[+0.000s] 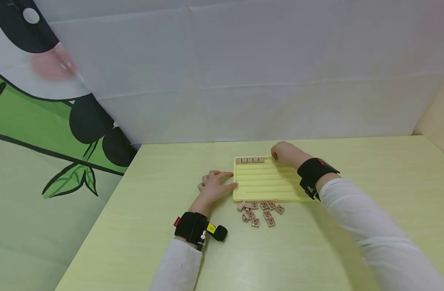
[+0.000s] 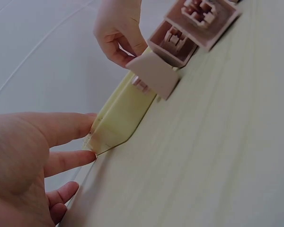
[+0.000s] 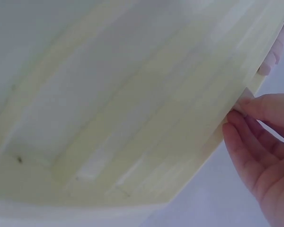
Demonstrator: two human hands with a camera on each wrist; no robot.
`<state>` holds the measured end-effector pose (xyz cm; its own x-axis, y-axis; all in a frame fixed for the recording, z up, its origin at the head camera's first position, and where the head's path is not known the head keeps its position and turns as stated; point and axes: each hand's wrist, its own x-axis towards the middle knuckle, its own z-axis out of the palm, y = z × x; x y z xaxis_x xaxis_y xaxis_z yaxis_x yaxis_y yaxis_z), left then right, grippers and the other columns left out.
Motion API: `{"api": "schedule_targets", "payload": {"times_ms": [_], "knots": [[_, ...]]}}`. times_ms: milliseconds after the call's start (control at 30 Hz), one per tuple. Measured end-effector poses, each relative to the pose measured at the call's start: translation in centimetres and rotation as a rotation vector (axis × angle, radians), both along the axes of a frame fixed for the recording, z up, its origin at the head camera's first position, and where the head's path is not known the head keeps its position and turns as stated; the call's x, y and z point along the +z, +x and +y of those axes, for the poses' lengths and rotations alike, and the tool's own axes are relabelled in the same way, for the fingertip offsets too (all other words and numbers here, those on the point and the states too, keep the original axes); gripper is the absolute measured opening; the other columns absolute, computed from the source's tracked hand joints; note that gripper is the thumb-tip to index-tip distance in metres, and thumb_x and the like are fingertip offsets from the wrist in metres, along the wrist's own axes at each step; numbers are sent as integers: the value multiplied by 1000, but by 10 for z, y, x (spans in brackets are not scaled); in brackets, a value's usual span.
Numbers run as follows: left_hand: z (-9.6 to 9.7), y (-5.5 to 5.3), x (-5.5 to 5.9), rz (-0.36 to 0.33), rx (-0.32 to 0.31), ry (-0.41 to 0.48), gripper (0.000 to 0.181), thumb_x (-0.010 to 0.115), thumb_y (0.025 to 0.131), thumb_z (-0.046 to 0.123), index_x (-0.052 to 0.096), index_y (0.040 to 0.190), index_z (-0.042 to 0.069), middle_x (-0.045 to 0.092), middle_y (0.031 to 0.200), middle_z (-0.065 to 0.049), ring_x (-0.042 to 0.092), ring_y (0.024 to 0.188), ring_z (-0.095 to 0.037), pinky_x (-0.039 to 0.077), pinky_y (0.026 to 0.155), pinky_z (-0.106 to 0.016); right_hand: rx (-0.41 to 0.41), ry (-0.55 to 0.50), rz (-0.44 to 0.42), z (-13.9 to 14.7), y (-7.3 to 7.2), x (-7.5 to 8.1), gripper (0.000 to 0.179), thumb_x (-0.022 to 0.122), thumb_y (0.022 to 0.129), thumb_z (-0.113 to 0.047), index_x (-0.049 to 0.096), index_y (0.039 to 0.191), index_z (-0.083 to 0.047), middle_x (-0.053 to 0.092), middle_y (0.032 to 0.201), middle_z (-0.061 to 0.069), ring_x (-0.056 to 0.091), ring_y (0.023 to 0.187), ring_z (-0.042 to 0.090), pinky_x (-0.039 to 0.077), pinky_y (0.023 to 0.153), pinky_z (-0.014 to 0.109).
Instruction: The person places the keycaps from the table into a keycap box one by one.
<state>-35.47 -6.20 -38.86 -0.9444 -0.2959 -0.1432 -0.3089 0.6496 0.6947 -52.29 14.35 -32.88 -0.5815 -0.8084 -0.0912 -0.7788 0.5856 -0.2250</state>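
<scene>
A yellow ridged tray (image 1: 267, 186) lies on the table. Along its far groove, at the left end, stands a row of several pinkish keycaps (image 1: 249, 160). My right hand (image 1: 289, 154) is at the tray's far edge, to the right of that row. In the right wrist view its thumb and fingers pinch a keycap (image 3: 246, 96), mostly hidden by the fingertips. Fairly straight, the thumb and a finger of my left hand (image 1: 215, 186) touch the tray's left side. More keycaps (image 1: 267, 215) lie loose before the tray's near edge, many with their stems up.
A pale yellow table (image 1: 163, 182) carries everything. Behind it hangs a white cloth backdrop (image 1: 258, 81), with a cartoon print (image 1: 25, 113) at the left. A light panel (image 1: 438, 109) stands at the right.
</scene>
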Motion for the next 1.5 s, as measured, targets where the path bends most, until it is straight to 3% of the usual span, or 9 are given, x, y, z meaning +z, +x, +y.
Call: {"api": "schedule_targets", "payload": {"times_ms": [233,433,600,833,1233,1500], "knots": [[-1,1,0,1,3,0,50,66,84,44,60,128,22,38,139,-16,24,126,-38,14,97,-56,-14,1,-21,-4,2,2,8,55,91,1,62,89,2,59,85,13,47,75,23,41,74,37],[0,1,0,3,5,7,50,66,84,43,60,128,22,38,139,-17,24,126,-38,13,97,-56,3,-8,-15,-10,4,2,9,56,90,2,59,82,0,54,79,10,42,73,22,35,71,36],[0,0,0,5,10,14,50,67,83,43,61,128,22,38,138,-16,24,126,-37,13,98,-55,-1,-4,-18,-15,7,2,8,56,91,1,64,90,2,62,89,15,53,80,26,45,78,39],[0,1,-1,6,7,11,50,67,84,42,60,129,21,38,137,-16,24,125,-37,13,97,-55,-2,5,-11,-21,7,1,11,56,89,4,66,95,2,65,97,17,59,91,31,49,84,42],[0,-1,-2,6,2,10,51,67,83,43,60,129,21,38,138,-16,24,125,-37,13,97,-55,-13,10,-4,-22,8,1,14,56,86,7,66,92,1,65,93,16,56,82,27,48,82,41],[1,0,-1,4,3,15,50,67,83,43,60,129,21,38,138,-16,24,125,-37,13,97,-55,-35,31,-50,-21,9,0,23,55,88,4,64,109,3,63,107,20,58,92,32,48,83,42]]}}
